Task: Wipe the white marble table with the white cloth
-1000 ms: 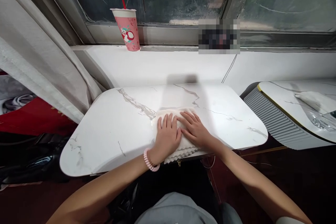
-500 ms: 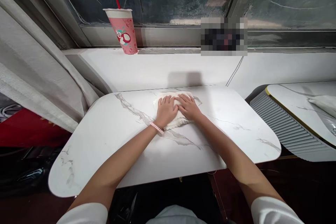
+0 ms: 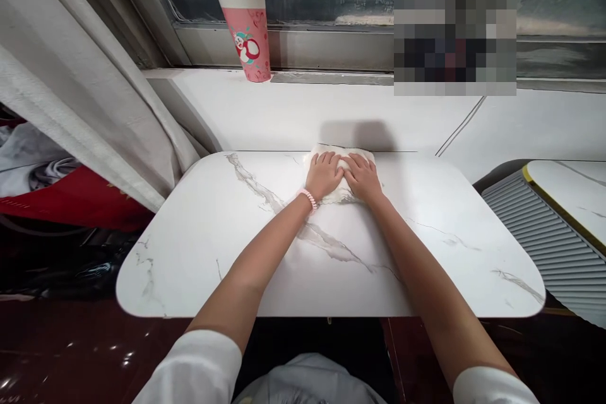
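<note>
Marble-patterned tabletop (image 3: 246,246) stands against a white sill under a window. We have both hands flat on a folded white cloth (image 3: 341,164) at the table's far edge: left hand (image 3: 324,175) and right hand (image 3: 363,178) side by side, fingers extended and nearly together, pressing down rather than gripping. Beyond our fingertips the cloth meets the sill. Risk noted: further forward pressure could bunch the cloth there or tip it off the edge. The pink paper cup (image 3: 249,35), well beyond our left fingers, appears out of reach.

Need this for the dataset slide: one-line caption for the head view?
Left hand and right hand press flat on a white cloth at the far edge of a marble-pattern table.
</note>
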